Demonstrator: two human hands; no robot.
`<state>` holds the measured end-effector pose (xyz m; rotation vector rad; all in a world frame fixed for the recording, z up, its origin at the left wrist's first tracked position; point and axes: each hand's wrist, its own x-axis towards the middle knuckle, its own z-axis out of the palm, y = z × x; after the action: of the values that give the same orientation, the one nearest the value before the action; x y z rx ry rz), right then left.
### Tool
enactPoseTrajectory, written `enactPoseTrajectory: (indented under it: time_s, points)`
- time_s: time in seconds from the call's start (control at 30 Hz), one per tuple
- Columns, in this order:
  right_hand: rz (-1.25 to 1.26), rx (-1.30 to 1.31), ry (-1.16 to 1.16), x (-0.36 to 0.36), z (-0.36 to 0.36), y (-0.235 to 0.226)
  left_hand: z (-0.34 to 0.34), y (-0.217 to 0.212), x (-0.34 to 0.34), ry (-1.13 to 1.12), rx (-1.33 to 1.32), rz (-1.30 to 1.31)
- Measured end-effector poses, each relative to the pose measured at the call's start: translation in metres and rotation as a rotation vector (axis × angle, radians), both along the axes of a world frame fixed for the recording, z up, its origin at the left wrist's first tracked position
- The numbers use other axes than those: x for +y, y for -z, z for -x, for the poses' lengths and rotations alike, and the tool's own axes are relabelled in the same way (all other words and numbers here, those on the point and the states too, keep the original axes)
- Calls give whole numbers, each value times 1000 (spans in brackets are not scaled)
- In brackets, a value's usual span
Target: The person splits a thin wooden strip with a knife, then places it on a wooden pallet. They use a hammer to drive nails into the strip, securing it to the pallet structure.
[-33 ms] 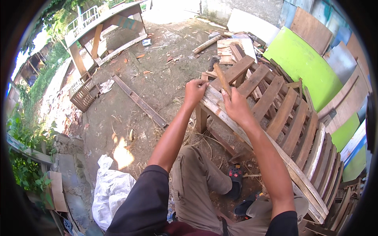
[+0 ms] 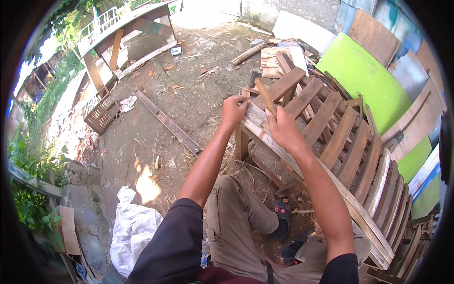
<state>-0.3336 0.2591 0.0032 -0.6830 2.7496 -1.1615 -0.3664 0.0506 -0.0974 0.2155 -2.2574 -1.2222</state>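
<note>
My right hand (image 2: pixel 285 128) is wrapped round the wooden handle of a hammer (image 2: pixel 265 96). Its dark head is raised over the far end of a slatted wooden frame (image 2: pixel 336 147). At that end, my left hand (image 2: pixel 235 111) rests by the corner of a pale, weathered board (image 2: pixel 265 130) along the frame's near side. Thumb and fingers are pinched together there; whatever they hold is too small to make out. Brown slats run across the frame from this board toward the right.
Scrap wood (image 2: pixel 283 61) is piled beyond the frame. Green panels (image 2: pixel 364 80) lean at the right. A long dark plank (image 2: pixel 168 123) and a slatted crate (image 2: pixel 98 116) lie on the ground to the left. A white sack (image 2: pixel 135 232) sits at the lower left, near a block wall (image 2: pixel 85 208).
The hammer's head has shifted very slightly down and to the left. My left hand and the frame have stayed in place.
</note>
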Motion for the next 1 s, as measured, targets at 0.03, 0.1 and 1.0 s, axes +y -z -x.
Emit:
enactPoseTrajectory:
  time_s: [0.03, 0.1, 1.0]
  points:
    - [-37, 8, -29, 0, 3, 3, -3, 0, 0, -9, -12, 5]
    - [-125, 28, -89, 1, 7, 4, -3, 1, 2, -9, -8, -5]
    - [-82, 15, 27, -8, 9, 4, 3, -7, -2, 45, -4, -44]
